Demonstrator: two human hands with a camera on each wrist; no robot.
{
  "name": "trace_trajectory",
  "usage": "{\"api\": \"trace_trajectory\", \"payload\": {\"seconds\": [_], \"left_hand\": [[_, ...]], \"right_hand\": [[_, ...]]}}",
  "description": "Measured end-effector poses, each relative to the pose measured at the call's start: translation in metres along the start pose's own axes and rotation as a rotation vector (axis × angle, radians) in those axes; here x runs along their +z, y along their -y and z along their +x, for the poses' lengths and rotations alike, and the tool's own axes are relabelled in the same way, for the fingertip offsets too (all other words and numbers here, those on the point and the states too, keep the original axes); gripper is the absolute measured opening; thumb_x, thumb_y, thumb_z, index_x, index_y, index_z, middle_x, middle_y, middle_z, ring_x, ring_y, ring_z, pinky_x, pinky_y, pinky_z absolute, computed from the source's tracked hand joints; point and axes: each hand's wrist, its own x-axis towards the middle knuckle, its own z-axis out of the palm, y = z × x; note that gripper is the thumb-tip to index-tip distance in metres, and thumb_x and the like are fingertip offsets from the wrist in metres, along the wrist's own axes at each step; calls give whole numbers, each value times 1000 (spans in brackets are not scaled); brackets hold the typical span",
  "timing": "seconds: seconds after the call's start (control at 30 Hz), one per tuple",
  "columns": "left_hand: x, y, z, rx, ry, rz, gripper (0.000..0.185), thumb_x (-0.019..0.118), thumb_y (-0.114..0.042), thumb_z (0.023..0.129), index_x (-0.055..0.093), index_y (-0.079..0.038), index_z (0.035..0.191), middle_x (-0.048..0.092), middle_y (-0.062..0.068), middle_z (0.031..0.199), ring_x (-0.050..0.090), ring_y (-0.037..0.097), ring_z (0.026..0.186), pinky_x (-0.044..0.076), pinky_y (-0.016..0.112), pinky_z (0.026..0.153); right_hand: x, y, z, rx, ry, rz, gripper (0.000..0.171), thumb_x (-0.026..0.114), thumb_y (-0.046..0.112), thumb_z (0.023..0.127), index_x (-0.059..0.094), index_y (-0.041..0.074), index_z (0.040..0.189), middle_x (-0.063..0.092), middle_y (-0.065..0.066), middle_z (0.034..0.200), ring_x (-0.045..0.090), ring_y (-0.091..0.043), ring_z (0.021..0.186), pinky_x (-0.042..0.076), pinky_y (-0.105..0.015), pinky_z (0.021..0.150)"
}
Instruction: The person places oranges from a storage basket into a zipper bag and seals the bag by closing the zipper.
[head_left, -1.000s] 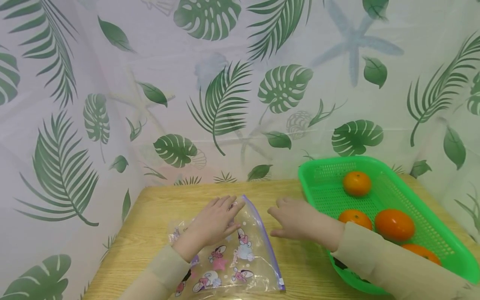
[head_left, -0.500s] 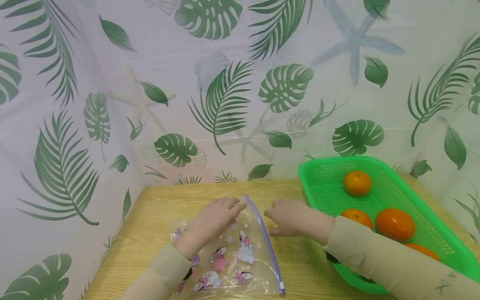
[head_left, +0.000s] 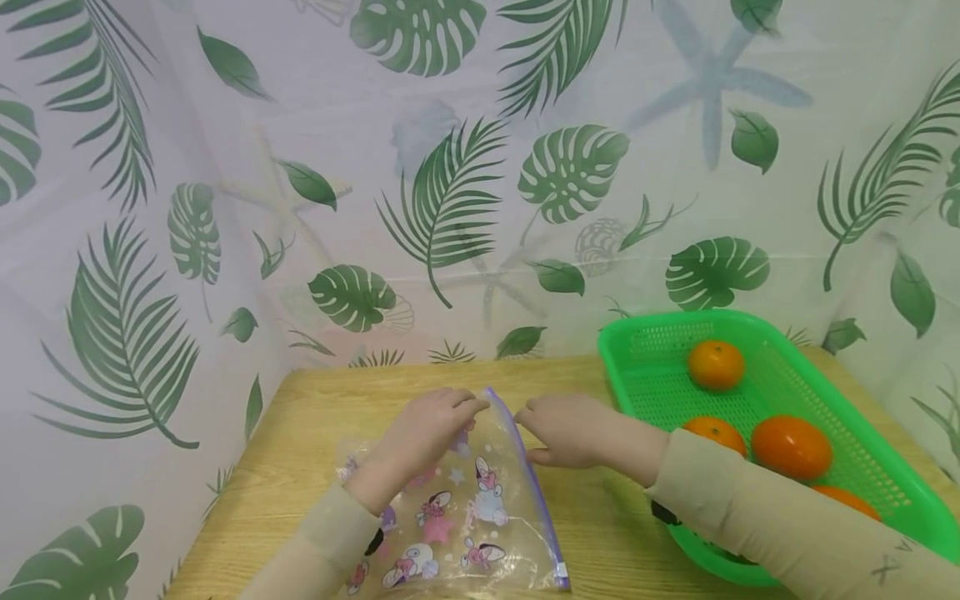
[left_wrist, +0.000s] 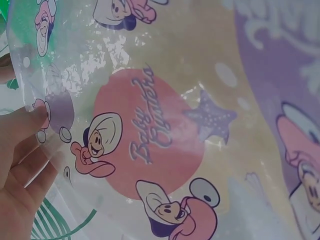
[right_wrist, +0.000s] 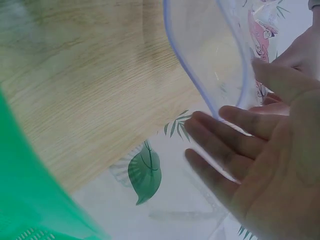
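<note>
A clear zip bag printed with cartoon figures lies on the wooden table, its purple zip rim facing right. My left hand grips the bag's far top corner with curled fingers and lifts it. In the left wrist view my fingers show at the plastic. My right hand reaches the rim from the right. In the right wrist view its fingers are stretched out, with the rim running between thumb and fingers.
A green mesh basket stands on the table's right side, holding several oranges. My right forearm crosses its near corner. A leaf-print curtain closes off the back and left.
My left hand went from lying flat on the bag to curling round its top corner and raising it. My right hand slid left until its fingertips reached the zip rim.
</note>
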Motion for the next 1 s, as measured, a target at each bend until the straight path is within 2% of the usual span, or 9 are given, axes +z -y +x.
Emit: {"api": "trace_trajectory", "payload": {"seconds": [0.27,0.5,0.63,0.77,0.9,1.0], "left_hand": [[-10,2,3,52,-150,26,42,86,-1,84,73,-12,122,78,1,108,77,16,96,62,26,89],[-14,4,5,89,-249,61,36,88,2,81,76,-11,112,79,-1,97,76,12,84,62,23,80],[-20,5,7,87,-270,44,35,89,2,79,76,-9,110,78,-2,91,74,9,76,61,19,74],[-27,7,10,65,-272,8,34,87,1,82,76,-6,113,78,-1,87,74,9,73,60,18,70],[-32,8,15,49,-282,-14,30,83,1,86,76,-6,114,79,0,87,74,11,73,60,19,69],[-34,9,18,42,-294,-6,27,81,0,88,76,-7,114,78,0,89,73,12,73,60,21,70]], "right_hand": [[-4,-1,4,-75,-147,121,26,75,26,98,77,5,112,78,-9,101,74,-22,89,63,-37,79],[-6,2,2,-63,-223,203,14,77,23,96,77,9,100,78,-2,91,73,-14,79,60,-28,70],[-5,1,0,-48,-273,282,13,78,21,96,76,9,101,79,0,90,73,-11,77,58,-24,68],[-5,-2,-1,-23,-304,386,17,76,20,96,75,6,106,79,-2,90,73,-11,78,59,-24,70],[-5,-3,0,26,-293,550,18,75,20,97,76,5,108,78,-2,90,71,-10,79,59,-25,72],[-7,-3,1,46,-284,694,16,74,17,97,75,3,105,79,-7,91,72,-11,78,58,-25,70]]}}
